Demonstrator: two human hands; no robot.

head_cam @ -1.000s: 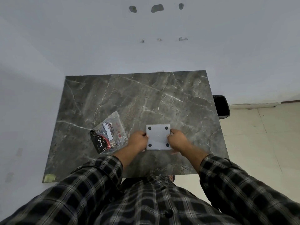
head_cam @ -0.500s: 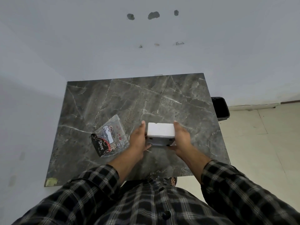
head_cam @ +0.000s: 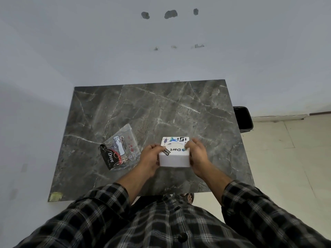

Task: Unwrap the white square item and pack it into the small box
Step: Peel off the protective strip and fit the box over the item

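A small white box [head_cam: 174, 158] with stickers on its top face, one reading "Dart", is held between both hands just above the near middle of the dark marble table [head_cam: 161, 108]. My left hand [head_cam: 150, 158] grips its left side, thumb on the top edge. My right hand [head_cam: 198, 156] grips its right side, fingers partly spread over the top. The box's underside is hidden.
A clear plastic bag [head_cam: 120, 146] with a black "Dove" card, a white label and red items lies on the table left of my left hand. A black bin [head_cam: 243, 119] stands on the floor beyond the table's right edge. Walls close in behind and left.
The white box has been turned over between my hands: a second ago its flat face with black dots pointed up, now the stickered face is up. Both hands stayed on its sides.
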